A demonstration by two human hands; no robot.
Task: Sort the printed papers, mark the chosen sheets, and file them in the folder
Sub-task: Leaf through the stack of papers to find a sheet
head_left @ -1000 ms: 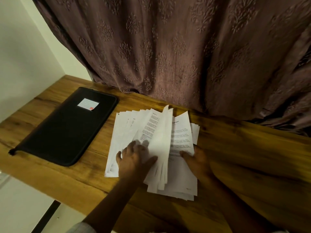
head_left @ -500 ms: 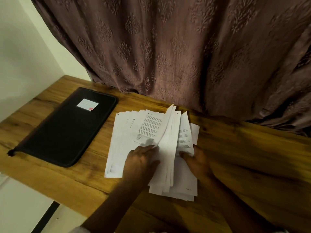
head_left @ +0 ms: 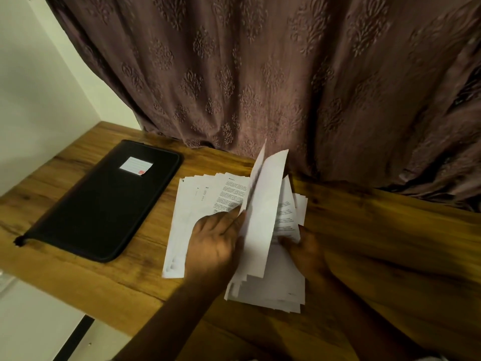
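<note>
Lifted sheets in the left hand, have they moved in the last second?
Yes. The lifted sheets have swung upward: their top edge now crosses the hem of the curtain, which it barely reached before.

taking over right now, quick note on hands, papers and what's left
Left hand grips a few sheets raised on edge; right hand rests on the right side of the papers.
Papers lie fanned on the table; folder lies shut to their left.
Done: sorting begun only.
Left: finish sorting, mark the chosen ones, file them. No pen in view.
</note>
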